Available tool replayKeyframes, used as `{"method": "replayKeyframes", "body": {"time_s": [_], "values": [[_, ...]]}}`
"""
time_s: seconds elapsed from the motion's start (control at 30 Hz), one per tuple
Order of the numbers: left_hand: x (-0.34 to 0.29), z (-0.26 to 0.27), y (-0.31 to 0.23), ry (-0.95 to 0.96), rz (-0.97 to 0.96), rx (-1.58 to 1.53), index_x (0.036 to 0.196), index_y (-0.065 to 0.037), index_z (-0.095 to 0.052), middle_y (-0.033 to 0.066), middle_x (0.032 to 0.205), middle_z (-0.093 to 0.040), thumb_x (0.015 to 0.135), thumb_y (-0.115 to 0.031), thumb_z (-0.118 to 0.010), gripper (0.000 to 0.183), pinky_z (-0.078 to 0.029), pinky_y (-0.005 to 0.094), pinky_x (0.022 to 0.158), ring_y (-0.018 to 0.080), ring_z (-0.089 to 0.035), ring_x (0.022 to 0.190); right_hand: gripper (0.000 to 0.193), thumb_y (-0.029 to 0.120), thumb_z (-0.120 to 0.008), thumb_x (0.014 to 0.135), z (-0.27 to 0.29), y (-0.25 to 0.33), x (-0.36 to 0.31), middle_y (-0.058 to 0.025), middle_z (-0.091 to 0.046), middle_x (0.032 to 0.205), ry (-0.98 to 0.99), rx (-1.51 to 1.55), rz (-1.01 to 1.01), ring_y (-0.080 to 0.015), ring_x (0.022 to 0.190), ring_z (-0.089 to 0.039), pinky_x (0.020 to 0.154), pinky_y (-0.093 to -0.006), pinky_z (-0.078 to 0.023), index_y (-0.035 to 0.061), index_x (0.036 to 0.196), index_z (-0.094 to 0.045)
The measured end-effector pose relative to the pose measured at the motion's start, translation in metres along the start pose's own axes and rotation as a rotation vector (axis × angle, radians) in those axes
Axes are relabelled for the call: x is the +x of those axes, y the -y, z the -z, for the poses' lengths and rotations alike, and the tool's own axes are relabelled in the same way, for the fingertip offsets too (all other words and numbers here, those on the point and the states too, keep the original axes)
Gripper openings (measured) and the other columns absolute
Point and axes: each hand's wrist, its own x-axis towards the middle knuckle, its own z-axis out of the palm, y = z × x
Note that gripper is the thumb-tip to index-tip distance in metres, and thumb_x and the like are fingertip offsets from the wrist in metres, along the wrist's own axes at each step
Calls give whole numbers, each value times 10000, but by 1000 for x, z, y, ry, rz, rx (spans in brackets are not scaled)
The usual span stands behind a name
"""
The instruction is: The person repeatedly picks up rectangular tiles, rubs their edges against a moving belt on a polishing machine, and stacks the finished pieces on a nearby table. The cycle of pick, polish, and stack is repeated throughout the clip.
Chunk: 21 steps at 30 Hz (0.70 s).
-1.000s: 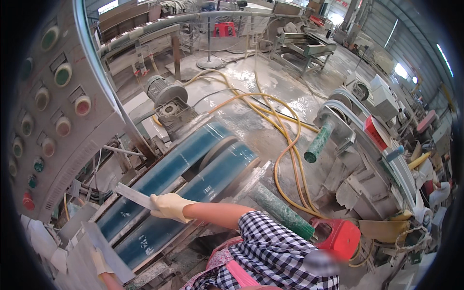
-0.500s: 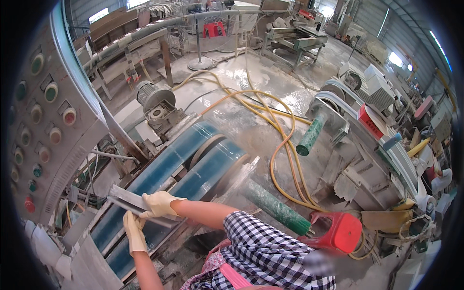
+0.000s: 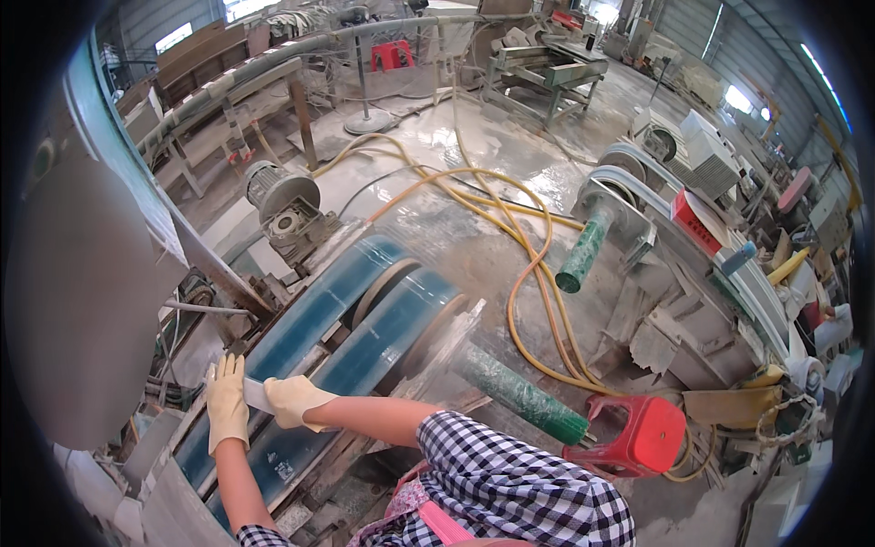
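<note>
A light grey slab-like strip (image 3: 256, 396) shows between my two gloved hands, over a pair of blue belts (image 3: 387, 319). My left hand (image 3: 228, 406), in a cream rubber glove, lies against the strip's left part with its fingers stretched out. My right hand (image 3: 293, 401), in a matching glove, is closed round the strip's right part; its fingertips are hidden. Most of the strip is covered by the gloves, so its full length cannot be seen.
An electric motor (image 3: 284, 201) stands beyond the belts. Green rollers (image 3: 519, 392) stick out on the right, with a red plastic stool (image 3: 638, 436) beside them. Yellow hoses (image 3: 524, 232) cross the wet floor. Broken slabs (image 3: 661, 351) lie piled at right; a grey blur covers the far left.
My left hand has shifted up and left, its fingers going from bent to stretched out. The strip has turned and is now more hidden by the gloves. My right hand has moved slightly down.
</note>
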Motion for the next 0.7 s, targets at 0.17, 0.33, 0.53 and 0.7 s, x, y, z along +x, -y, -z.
{"method": "replayKeyframes", "body": {"time_s": [0.17,0.33,0.53,0.7], "values": [[9,-8,0,5,3,6,993,-83,-659,120,1131,-659,722,37,-638,297,-346,434,1134,300,-536,1243,403,124,-673,732,3,-4,-1,-256,-697,876,23,-20,24,-406,856,-705,757,-449,-563,-81,1056,-549],[-20,19,-7,130,51,11,768,-81,-693,136,874,-695,583,-102,-799,214,-337,450,1141,307,-653,978,481,199,-703,714,15,-7,-4,-237,-699,875,179,-120,232,-401,832,-704,723,-447,-562,-63,1094,-570],[-110,43,-42,339,255,-77,761,-33,-729,198,775,-697,461,-404,-910,510,-342,438,1138,346,-684,826,717,344,-798,628,19,-9,10,-232,-689,983,581,-319,630,-406,972,-666,830,-491,-514,30,1229,-564],[-137,41,-64,209,511,-311,791,29,-703,259,879,-686,532,-335,-889,484,-514,451,846,420,-664,883,728,355,-779,667,21,-3,4,-229,-681,1024,591,-385,642,-406,985,-661,832,-481,-515,51,1283,-535]]}}
